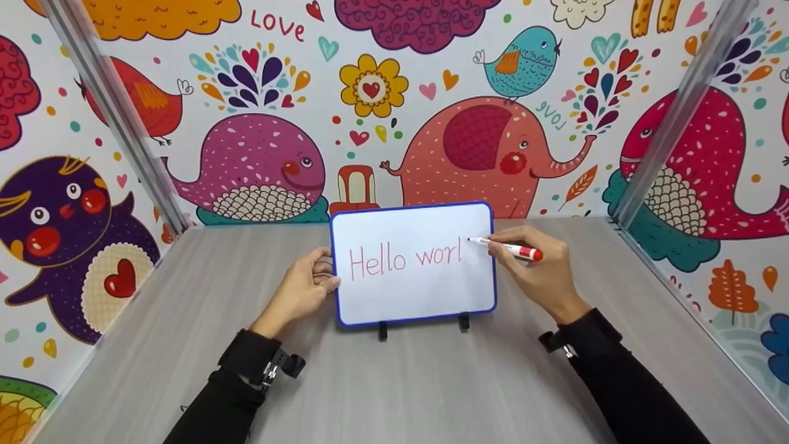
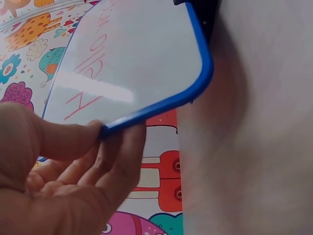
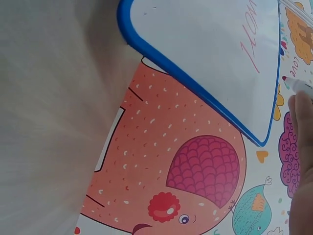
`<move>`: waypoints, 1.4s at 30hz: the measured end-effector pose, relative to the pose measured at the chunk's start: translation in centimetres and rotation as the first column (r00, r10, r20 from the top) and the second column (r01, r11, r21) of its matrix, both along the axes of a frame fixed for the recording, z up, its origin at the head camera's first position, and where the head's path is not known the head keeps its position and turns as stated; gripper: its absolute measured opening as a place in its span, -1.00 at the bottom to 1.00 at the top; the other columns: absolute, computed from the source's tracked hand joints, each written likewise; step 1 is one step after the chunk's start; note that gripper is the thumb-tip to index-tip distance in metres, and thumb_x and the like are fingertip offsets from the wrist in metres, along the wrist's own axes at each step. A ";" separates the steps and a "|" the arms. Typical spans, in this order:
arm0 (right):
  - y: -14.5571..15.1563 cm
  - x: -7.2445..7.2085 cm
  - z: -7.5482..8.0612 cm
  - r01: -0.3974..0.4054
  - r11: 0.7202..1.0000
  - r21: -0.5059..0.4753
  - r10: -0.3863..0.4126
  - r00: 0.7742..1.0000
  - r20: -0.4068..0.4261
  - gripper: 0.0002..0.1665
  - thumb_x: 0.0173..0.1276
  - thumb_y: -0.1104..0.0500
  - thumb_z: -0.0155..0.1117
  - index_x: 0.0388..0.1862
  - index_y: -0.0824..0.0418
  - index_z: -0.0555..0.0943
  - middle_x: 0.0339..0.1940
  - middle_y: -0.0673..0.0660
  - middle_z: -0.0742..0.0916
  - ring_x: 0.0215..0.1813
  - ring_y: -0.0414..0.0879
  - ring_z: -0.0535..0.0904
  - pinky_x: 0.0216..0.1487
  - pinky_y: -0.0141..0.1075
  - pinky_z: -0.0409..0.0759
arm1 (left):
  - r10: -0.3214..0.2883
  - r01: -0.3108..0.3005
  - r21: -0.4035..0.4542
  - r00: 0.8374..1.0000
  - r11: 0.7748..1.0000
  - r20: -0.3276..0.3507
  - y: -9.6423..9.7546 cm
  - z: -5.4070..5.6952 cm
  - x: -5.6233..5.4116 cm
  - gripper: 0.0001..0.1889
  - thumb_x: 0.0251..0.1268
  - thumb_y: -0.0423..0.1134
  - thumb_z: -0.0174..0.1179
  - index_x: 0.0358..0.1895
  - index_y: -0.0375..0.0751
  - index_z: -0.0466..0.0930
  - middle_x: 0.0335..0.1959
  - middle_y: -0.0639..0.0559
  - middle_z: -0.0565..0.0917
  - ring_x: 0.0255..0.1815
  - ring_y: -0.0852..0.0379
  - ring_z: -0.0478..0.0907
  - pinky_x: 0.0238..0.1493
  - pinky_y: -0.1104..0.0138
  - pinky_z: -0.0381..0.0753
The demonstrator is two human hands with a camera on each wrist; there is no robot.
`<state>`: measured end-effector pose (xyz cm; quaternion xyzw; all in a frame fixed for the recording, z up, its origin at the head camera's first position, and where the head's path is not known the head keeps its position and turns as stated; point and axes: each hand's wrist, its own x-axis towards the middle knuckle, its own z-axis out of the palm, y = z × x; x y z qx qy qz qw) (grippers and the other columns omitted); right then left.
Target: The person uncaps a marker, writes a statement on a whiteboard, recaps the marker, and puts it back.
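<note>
A small whiteboard point(image 1: 407, 296) with a blue frame stands tilted back on black feet, with "Hello worl" written across it in red. My left hand point(image 1: 307, 282) holds its left edge; in the left wrist view the thumb point(image 2: 73, 139) lies at the front of the frame and the fingers reach behind. My right hand point(image 1: 539, 265) pinches a red-and-white marker point(image 1: 524, 251) near the board's right side. The marker's tip is just right of the letter "l". In the right wrist view the tip shows apart from the board surface, and only part of the hand point(image 3: 302, 147) is visible.
The board stands on a grey wood-grain table point(image 1: 394, 394). Behind it and at both sides rise walls point(image 1: 425, 80) printed with cartoon animals, with metal corner posts point(image 1: 117, 117). Two black stand feet point(image 1: 383, 331) stick out below the board's front edge.
</note>
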<state>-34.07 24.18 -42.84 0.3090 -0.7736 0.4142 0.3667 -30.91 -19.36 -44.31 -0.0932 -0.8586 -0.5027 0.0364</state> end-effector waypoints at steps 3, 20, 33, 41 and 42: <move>0.7 0.1 -0.3 -0.014 1.000 -0.012 0.015 0.998 0.053 -0.71 0.44 0.37 0.71 0.11 0.23 0.93 -0.02 0.14 0.97 0.02 -0.22 0.92 0.14 -0.57 0.84 | -0.003 0.003 0.017 1.000 1.000 0.011 0.0 0.0 0.0 -0.51 0.65 -0.59 0.24 0.55 -0.49 0.51 0.23 -0.41 0.87 0.28 -0.29 0.87 0.28 0.03 0.96; 0.5 0.1 -1.5 0.041 0.999 0.001 -0.041 0.999 0.015 -0.73 0.35 0.41 0.75 0.00 0.24 0.95 -0.07 0.10 0.99 -0.04 0.02 0.95 0.17 -0.63 0.78 | -0.013 0.011 0.078 1.000 0.997 0.019 0.1 0.1 -0.2 -0.50 0.70 -0.59 0.19 0.59 -0.50 0.48 0.22 -0.43 0.86 0.22 -0.27 0.89 0.20 -0.07 0.98; -0.1 -0.1 -2.3 0.060 0.997 0.051 -0.059 0.998 -0.027 -0.70 0.33 0.43 0.76 0.02 0.27 0.93 -0.07 0.17 0.98 -0.04 0.15 0.94 0.21 -0.71 0.70 | -0.019 0.015 0.132 0.999 0.991 0.026 0.2 -0.3 -0.3 -0.47 0.68 -0.61 0.18 0.62 -0.53 0.47 0.23 -0.47 0.85 0.16 -0.18 0.90 0.02 0.27 0.98; 0.0 -0.2 -2.4 0.083 0.995 0.061 -0.081 0.996 -0.029 -0.69 0.31 0.40 0.79 0.01 0.29 0.92 -0.07 0.17 0.98 -0.04 0.12 0.95 0.25 -0.69 0.71 | -0.019 0.014 0.128 0.999 0.992 0.036 0.1 -0.2 -0.3 -0.46 0.69 -0.61 0.16 0.63 -0.52 0.46 0.26 -0.48 0.84 0.20 -0.21 0.89 0.06 0.27 0.98; 0.0 -0.3 -2.4 0.084 0.995 0.061 -0.082 0.996 -0.031 -0.69 0.31 0.39 0.80 0.01 0.29 0.92 -0.07 0.17 0.98 -0.04 0.12 0.95 0.25 -0.68 0.71 | -0.018 0.013 0.129 0.999 0.992 0.037 0.1 -0.2 -0.3 -0.46 0.69 -0.61 0.16 0.64 -0.52 0.45 0.26 -0.48 0.84 0.20 -0.21 0.89 0.06 0.27 0.98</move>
